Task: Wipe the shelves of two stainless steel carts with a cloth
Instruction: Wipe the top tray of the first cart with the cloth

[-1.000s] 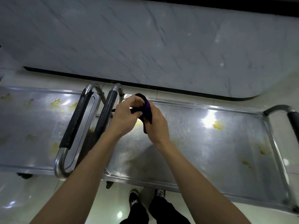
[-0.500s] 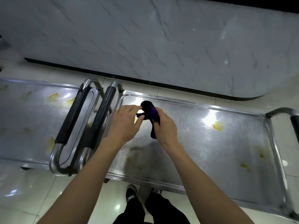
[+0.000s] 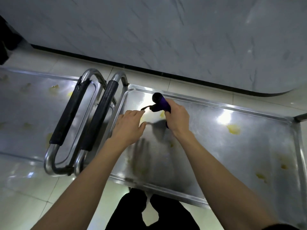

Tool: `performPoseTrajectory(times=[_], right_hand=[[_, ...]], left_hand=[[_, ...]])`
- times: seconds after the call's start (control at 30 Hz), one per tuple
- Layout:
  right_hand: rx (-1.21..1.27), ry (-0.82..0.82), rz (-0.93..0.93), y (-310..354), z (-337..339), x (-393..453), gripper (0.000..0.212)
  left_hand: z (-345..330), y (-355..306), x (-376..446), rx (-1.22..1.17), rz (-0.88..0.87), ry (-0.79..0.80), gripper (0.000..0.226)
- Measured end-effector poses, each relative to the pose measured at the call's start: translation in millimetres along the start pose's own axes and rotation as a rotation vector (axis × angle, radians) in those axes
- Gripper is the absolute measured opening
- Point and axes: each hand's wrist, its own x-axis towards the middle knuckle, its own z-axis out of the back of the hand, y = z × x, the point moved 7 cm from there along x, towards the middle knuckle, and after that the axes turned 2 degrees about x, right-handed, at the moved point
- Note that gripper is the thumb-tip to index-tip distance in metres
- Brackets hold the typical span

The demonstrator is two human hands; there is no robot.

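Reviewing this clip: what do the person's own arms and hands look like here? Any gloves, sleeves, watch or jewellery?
Both forearms are bare from the bottom edge of the view up to the wrists. The left hand and right hand wear no gloves, and no watch, bracelet or ring shows. A sliver of dark fabric at the bottom right corner may be a short sleeve on the right arm; too little shows to be sure.

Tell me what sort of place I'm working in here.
Probably a commercial kitchen or canteen service area: two stainless steel carts stand handle to handle on a glossy tiled floor beside a marble-faced wall, their shelves spotted with yellowish stains.

Left hand loosely spread, right hand clenched, both forearms extended.
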Motion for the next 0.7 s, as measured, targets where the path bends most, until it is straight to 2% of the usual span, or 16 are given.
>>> performPoseTrajectory(times=[0.17,0.33,0.5,0.6,0.7], right_hand=[[-0.087,-0.006,-0.006,-14,-39,21,0.053],[-0.146,0.023,0.042,-14,-89,0,0.050],[-0.260,0.076,0.000,-21,-112,-20,0.055],[-0.322,0.151,0.035,-28,-122,-34,0.061],[-0.380,0.164,0.002,-38,-126,-40,0.058]], left_hand=[[-26,20,23,-0.009,0.008,0.061,0.048],[-61,46,37,-0.013,0.014,0.129,0.046],[-76,64,43,-0.015,-0.015,0.097,0.037],[-82,71,46,0.000,-0.008,0.085,0.038],[-90,77,44,-0.003,0.049,0.105,0.043]])
